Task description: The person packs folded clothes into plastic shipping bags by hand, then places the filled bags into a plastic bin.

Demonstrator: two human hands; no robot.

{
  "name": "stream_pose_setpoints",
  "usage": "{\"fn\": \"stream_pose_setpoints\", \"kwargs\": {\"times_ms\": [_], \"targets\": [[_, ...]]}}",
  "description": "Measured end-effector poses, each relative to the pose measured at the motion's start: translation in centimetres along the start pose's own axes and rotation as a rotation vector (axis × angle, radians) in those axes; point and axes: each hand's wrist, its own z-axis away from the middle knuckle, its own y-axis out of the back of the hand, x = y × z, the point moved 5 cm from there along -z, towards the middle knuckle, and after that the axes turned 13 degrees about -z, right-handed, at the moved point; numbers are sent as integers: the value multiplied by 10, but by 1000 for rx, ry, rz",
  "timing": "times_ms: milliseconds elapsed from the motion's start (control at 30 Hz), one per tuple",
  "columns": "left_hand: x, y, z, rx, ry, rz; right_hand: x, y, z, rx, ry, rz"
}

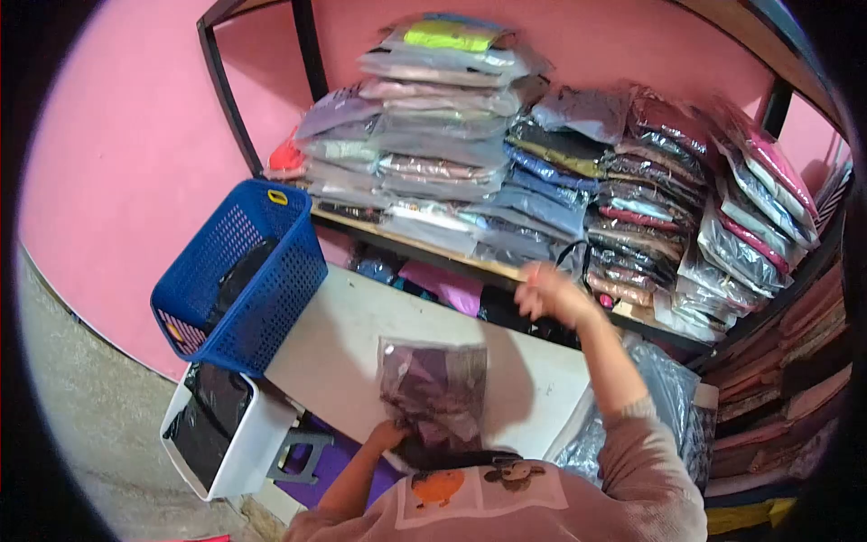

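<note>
A purple and dark garment in a clear plastic bag point(433, 384) lies on the white table top in front of me. At the bag's lower left edge is my left hand point(388, 436), its fingers closed on it. Dark cloth shows at the bag's near end, against my body. My right hand point(553, 296) is raised to the right of the bag, near the shelf's front edge. Its fingers are loosely bent and apart, slightly blurred, with nothing visible in them. Beyond that hand, a black cord point(574, 257) hangs at the shelf edge.
Stacks of plastic-bagged clothes point(442, 135) fill the shelf along the pink wall. A blue basket point(293, 257) with dark contents stands on the table's left end. Below it sits a white bin point(237, 443) holding black plastic. More clear plastic bags point(655, 384) lie at the right.
</note>
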Motion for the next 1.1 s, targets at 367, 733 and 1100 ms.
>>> {"fn": "stream_pose_setpoints", "kwargs": {"times_ms": [367,733,1100], "targets": [[123,-79,-7,-440,-156,484,292,51,170,517,-167,878],[133,80,-10,586,-417,-298,362,66,188,935,-198,635],[84,55,47,-303,-29,-617,392,91,189,854,-184,198]]}}
